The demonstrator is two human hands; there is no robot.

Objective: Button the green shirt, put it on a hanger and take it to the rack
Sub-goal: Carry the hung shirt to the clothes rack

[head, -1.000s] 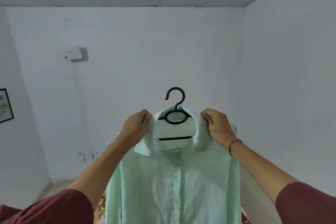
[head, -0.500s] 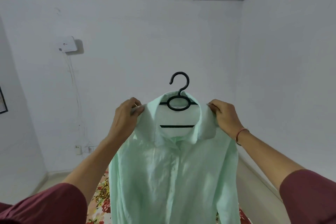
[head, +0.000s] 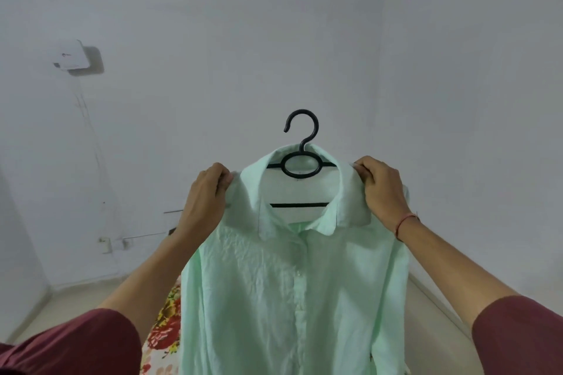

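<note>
Both the left hand (head: 210, 192) and the right hand (head: 380, 189) pinch the shoulders of the green shirt (head: 289, 283), which hangs on the black hanger (head: 301, 161) between them, and a loose pinch could let it slide off.

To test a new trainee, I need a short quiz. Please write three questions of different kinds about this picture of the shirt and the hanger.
1. True or false: the left hand and the right hand both grip the shirt.
2. Which wrist wears the red thread? A: left. B: right.
3. Fill in: the top of the hanger pokes out above the shirt's ____.

Key: 1 true; 2 B; 3 collar.
</note>
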